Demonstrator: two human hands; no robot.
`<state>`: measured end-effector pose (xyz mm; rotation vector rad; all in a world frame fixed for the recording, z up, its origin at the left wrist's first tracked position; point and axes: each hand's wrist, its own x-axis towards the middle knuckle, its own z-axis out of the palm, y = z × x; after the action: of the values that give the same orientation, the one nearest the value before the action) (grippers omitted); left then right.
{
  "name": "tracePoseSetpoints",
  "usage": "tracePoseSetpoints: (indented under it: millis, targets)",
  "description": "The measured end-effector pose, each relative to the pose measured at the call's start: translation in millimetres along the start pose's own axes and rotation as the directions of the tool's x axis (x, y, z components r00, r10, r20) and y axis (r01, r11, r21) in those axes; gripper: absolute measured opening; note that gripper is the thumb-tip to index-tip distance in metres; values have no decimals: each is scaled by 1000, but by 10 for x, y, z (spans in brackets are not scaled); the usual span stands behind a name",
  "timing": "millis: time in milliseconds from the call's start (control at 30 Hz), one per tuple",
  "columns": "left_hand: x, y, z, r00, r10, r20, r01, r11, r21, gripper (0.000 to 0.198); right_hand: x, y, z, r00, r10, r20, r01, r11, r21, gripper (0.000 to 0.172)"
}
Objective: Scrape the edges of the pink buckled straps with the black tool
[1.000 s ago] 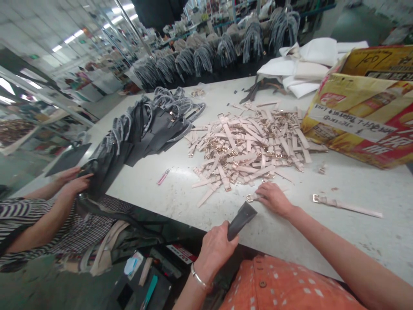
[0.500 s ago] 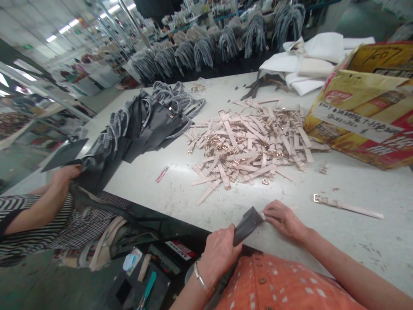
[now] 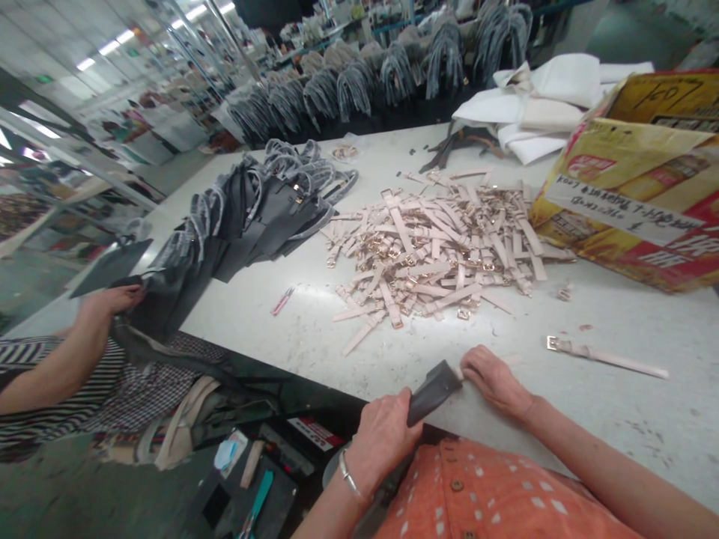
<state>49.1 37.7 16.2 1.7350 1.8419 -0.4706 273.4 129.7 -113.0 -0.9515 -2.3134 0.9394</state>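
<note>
My left hand (image 3: 387, 434) is closed around a dark grey leather piece (image 3: 434, 390) at the near edge of the white table (image 3: 292, 337). My right hand (image 3: 493, 379) rests on the table beside the piece's tip, fingers pinched on a small pale strap end that is mostly hidden. A heap of beige straps with gold buckles (image 3: 443, 247) lies just beyond my hands. One long beige strap (image 3: 607, 357) lies alone to the right.
A yellow and red cardboard box (image 3: 634, 180) stands at the right. Dark grey leather parts (image 3: 252, 217) pile up at the left, where another person's hands (image 3: 112, 299) handle one. White folded material (image 3: 539, 97) lies at the back. A pink pen (image 3: 282, 301) lies on the table.
My right hand has drawn back from the strap heap with a small strap and met the tip of the grey piece. My left hand has shifted slightly right with that piece.
</note>
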Motion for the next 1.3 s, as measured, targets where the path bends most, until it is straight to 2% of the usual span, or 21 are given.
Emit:
tracePoseSetpoints:
  millis: [200, 367, 533, 733, 833, 1000, 1067, 1167, 1300]
  targets:
    - [112, 74, 48, 997, 30, -64, -31, 999, -9, 34, 21, -10, 53, 995, 60, -77, -65, 995, -72, 17]
    - [99, 42, 33, 1000, -7, -21, 6, 999, -39, 34, 20, 23, 95, 989, 83, -121, -96, 990, -107, 17]
    - [61, -5, 19, 1000, 19, -6, -20, 1000, -22, 32, 14, 46, 106, 986, 111, -122, -122, 989, -87, 18]
    - [170, 89, 22, 999, 21, -43, -23, 998, -55, 36, 26, 20, 71, 987, 114, -115, -122, 991, -63, 21]
    - [206, 65, 32, 999, 28, -42, -32, 994, -100, 37, 13, 21, 43, 987, 129, -95, -133, 991, -30, 24]
    - [162, -42, 104, 997, -27, -77, 18, 993, -118, 36, -78, 18, -27, 996, 49, -72, -47, 998, 40, 19]
    - [127, -73, 135, 997, -26, -78, 17, 994, -108, 34, -121, 12, -58, 996, 3, -85, -5, 1000, -18, 23]
    - [88, -86, 162, 997, 3, -79, -10, 996, -90, 32, -169, 10, -93, 994, -1, -106, -13, 991, -134, 25]
    - [86, -28, 173, 996, 19, -82, -25, 998, -61, 31, -189, 14, -101, 996, -7, -90, -5, 992, -130, 18]
